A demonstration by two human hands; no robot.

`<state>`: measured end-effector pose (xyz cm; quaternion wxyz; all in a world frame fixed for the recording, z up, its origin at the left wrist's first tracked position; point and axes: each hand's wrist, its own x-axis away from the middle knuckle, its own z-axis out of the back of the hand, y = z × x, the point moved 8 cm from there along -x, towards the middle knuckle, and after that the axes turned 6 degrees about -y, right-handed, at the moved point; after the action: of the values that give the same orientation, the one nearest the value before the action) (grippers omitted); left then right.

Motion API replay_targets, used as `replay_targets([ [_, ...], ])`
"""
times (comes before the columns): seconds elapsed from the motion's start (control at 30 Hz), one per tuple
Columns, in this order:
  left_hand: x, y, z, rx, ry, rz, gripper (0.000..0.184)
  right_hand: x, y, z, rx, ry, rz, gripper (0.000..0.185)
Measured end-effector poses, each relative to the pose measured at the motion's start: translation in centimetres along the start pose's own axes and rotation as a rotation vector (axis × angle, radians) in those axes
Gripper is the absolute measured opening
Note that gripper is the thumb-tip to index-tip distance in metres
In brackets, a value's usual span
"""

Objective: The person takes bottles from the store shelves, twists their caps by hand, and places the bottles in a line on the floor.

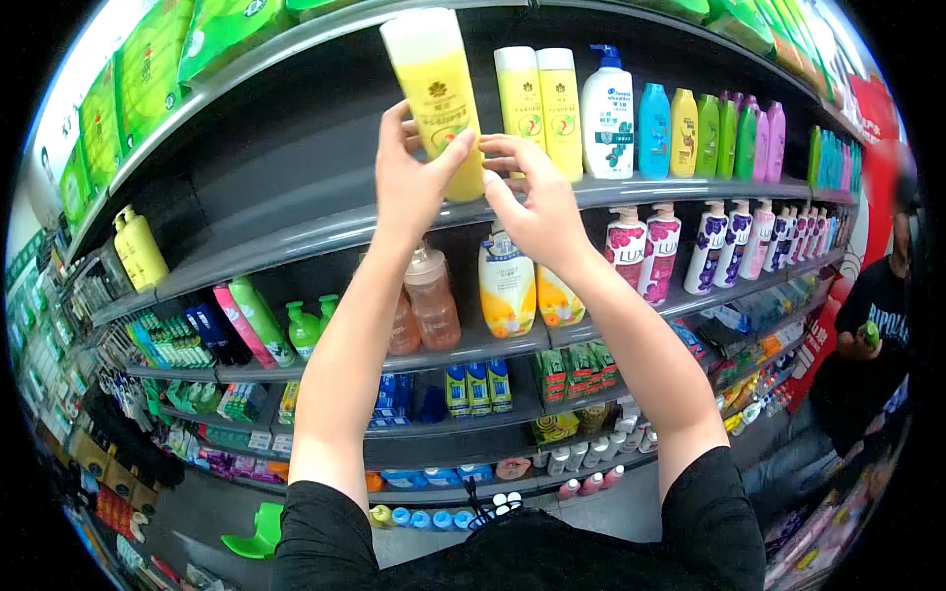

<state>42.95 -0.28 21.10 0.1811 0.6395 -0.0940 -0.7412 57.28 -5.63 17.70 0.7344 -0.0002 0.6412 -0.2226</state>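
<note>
My left hand [419, 177] is wrapped round a yellow bottle [439, 94] with a whitish cap, its thumb across the front. The bottle tilts slightly, in front of the upper shelf. My right hand [537, 197] is at the bottle's lower right side, thumb and curled fingers against its edge; whether the fingertips reach behind it is hidden. Two similar yellow bottles [540, 108] stand upright just to the right, on the upper shelf [325, 231]. Beside them is a white pump bottle [608, 118] with a blue top.
More coloured bottles [682, 133] line the upper shelf to the right. Below are pump bottles [625, 241] and brownish bottles [434, 300]. Green packs [148, 59] fill the top shelf. A yellow pump bottle [140, 246] stands left. Another person [877, 325] is at the right; a green stool [258, 532] stands below.
</note>
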Motion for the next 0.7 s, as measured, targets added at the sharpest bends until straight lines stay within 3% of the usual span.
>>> replay_targets([
  [0.13, 6.2, 0.5, 0.3, 0.182, -0.135, 0.169, 0.059, 3.4, -0.5, -0.4, -0.112, -0.068, -0.131, 0.032],
  [0.23, 13.3, -1.3, -0.7, 0.217, -0.28, 0.289, 0.061, 7.4, 0.1, -1.5, -0.017, -0.17, -0.143, 0.051],
  [0.37, 25.4, -6.5, -3.4, 0.019, -0.59, 0.508, 0.066, 17.7, 4.2, -4.3, -0.062, -0.5, -0.488, 0.066],
  [0.43, 32.0, -10.0, -4.6, 0.093, -0.673, 0.647, 0.067, 26.4, 8.8, -5.9, -0.256, -0.489, -0.773, 0.068],
  [0.5, 38.1, -12.2, -4.8, -0.006, -0.764, 0.678, 0.066, 33.4, 10.8, -7.8, -0.391, -0.458, -0.899, 0.071],
  [0.57, 42.3, -13.1, -4.0, 0.038, -0.766, 0.777, 0.066, 37.1, 10.2, -9.5, -0.403, -0.418, -1.03, 0.071],
  [0.7, 43.5, -12.6, -2.2, 0.037, -0.736, 0.846, 0.064, 37.6, 9.3, -11.0, -0.298, -0.481, -1.05, 0.072],
])
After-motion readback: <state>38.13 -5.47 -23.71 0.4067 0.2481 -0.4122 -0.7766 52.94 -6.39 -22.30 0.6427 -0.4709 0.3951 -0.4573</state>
